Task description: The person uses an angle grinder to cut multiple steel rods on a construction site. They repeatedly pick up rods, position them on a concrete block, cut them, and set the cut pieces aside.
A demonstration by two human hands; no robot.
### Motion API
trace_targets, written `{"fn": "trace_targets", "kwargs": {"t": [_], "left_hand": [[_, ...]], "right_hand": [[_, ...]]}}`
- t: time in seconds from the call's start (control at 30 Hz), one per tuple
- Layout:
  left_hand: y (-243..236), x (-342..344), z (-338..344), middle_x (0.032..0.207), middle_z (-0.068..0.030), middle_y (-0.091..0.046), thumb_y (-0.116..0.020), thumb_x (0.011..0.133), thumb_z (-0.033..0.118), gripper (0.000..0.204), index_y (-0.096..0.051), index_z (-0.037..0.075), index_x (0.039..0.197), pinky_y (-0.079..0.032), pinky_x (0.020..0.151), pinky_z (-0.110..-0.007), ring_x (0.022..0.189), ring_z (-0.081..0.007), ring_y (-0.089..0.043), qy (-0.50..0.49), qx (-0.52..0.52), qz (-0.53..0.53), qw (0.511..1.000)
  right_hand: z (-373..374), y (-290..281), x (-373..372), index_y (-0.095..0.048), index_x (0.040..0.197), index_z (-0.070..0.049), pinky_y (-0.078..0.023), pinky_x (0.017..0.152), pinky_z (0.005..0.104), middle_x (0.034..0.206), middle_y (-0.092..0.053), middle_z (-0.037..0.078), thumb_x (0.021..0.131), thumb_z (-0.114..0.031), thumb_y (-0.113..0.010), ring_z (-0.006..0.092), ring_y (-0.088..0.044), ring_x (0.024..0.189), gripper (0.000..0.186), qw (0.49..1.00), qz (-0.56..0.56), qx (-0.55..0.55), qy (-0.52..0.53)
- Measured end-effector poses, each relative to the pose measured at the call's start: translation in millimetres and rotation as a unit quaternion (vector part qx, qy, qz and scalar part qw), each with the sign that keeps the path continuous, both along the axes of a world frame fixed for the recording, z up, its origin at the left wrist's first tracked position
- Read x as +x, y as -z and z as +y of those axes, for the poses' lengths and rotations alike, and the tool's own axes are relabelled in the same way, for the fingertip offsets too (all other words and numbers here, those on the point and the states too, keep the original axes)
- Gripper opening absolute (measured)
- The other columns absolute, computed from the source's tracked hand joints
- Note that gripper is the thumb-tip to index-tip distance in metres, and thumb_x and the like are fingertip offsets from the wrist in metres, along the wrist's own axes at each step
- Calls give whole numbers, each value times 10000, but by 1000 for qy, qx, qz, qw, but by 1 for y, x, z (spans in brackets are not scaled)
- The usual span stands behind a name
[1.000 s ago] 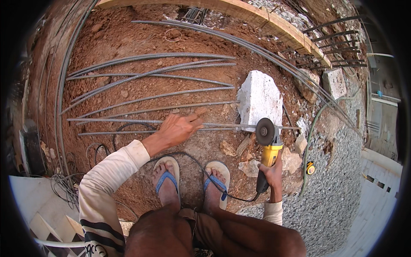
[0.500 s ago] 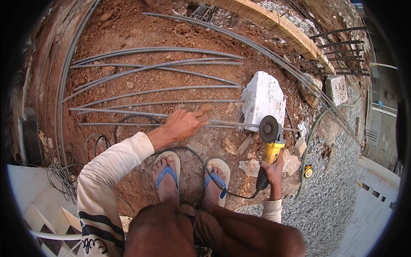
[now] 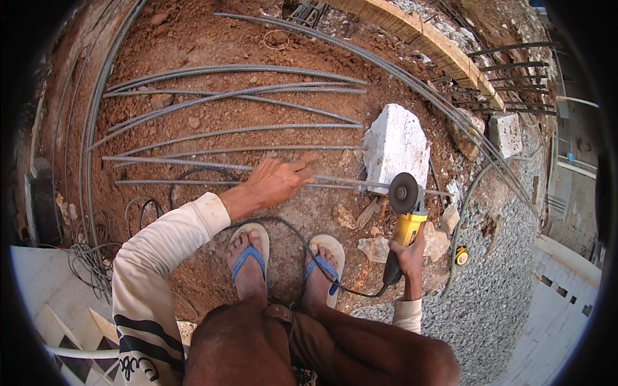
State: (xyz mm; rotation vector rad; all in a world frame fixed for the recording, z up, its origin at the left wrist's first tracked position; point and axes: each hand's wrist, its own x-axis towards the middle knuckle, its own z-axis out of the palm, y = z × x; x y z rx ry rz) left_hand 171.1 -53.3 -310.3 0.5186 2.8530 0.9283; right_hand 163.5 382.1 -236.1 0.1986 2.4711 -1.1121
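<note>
Wire [image 3: 96, 273] lies tangled low at the far left, below long bars [image 3: 96, 109] curving along the edge of the plot. Across the red soil [image 3: 219, 145] I see more loose steel rods [image 3: 241, 130], laid roughly side by side, some crossing. The left hand [image 3: 277, 180] is closed over one rod [image 3: 344, 181], gripping it low in the row, with the knuckles up. Sandals [image 3: 338, 252] with blue straps stand below that. The held rod runs right, past the lower edge of a white block [image 3: 396, 141], to the grinder [image 3: 409, 229]. Its disc [image 3: 399, 183] overlaps the rod from where I look; whether they touch, I cannot tell. The right hand [image 3: 410, 259] is wrapped around the grinder's body, and a black cord [image 3: 371, 296] trails off leftward. Just beside, a yellow tape measure [image 3: 461, 255] sits near a green hose [image 3: 465, 206], with grey gravel [image 3: 492, 283] spread farther right.
</note>
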Motion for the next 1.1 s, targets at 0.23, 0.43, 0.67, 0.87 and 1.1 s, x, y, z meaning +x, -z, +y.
{"fn": "trace_targets", "kwargs": {"t": [0.23, 0.43, 0.67, 0.87, 1.1], "left_hand": [[2, 2, 1, 1105, -82, -745, -721, 1065, 319, 326, -721, 132, 1332, -581, 564, -491, 739, -355, -769, 1, -20, 5, 1000], [5, 3, 2, 1062, -86, -725, -717, 1067, 319, 317, -702, 121, 1315, -574, 548, -491, 720, -352, -762, -2, -10, 23, 1000], [5, 3, 1, 1048, -86, -718, -722, 1064, 307, 300, -691, 130, 1304, -572, 543, -501, 725, -353, -762, 3, -17, 26, 1000], [5, 5, 1, 1023, -80, -705, -722, 1064, 301, 254, -688, 139, 1256, -562, 539, -501, 745, -351, -765, -2, -7, 35, 999], [9, 3, 1, 1022, -74, -709, -728, 1060, 318, 263, -688, 142, 1251, -559, 541, -494, 756, -342, -770, -1, -12, 24, 1000]], "right_hand": [[-1, 5, -8, -533, 1453, -11, -586, 885, 369, 1137, -693, 97, 777, -4, -818, 211, -689, 974, 733, 1000, -2, -13, 14], [0, 4, -4, -528, 1451, -13, -584, 881, 366, 1130, -688, 95, 777, -2, -825, 214, -686, 965, 736, 1000, -5, -12, 15], [-1, -1, 0, -526, 1443, -11, -583, 871, 372, 1113, -681, 94, 776, -15, -824, 211, -680, 956, 730, 1000, -15, -13, 19], [2, 10, -11, -532, 1427, -7, -582, 868, 369, 1116, -682, 100, 779, -21, -816, 215, -676, 948, 708, 1000, -1, -19, 1], [1, 8, -10, -537, 1415, -12, -581, 857, 361, 1104, -679, 93, 772, -18, -816, 206, -674, 933, 701, 1000, 11, -9, 3]]}}
